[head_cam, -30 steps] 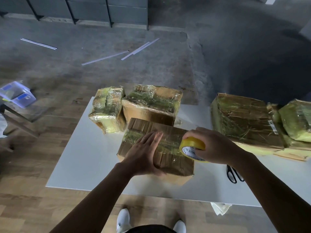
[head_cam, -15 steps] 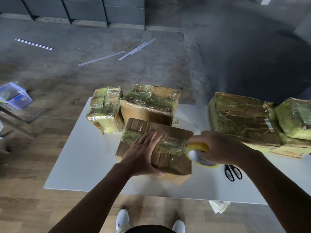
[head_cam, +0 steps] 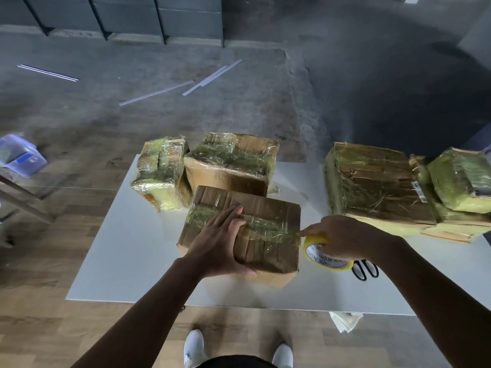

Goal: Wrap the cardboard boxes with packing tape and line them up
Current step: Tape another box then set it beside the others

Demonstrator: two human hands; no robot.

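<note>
Stiff, likely light and tape-slick, the brown cardboard box [head_cam: 268,216] needs pinning from above — left hand [head_cam: 221,244] presses flat-fingered on top, right hand [head_cam: 344,236] clutches the yellow packing-tape roll [head_cam: 317,251].

The right hand [head_cam: 345,236] has carried the tape roll [head_cam: 316,249] off the top of the box [head_cam: 265,205], over its right edge and down beside it.

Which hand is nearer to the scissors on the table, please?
Right. The right hand, gripping the tape roll, is just beside the scissors; the left hand lies flat on the box farther left.
</note>
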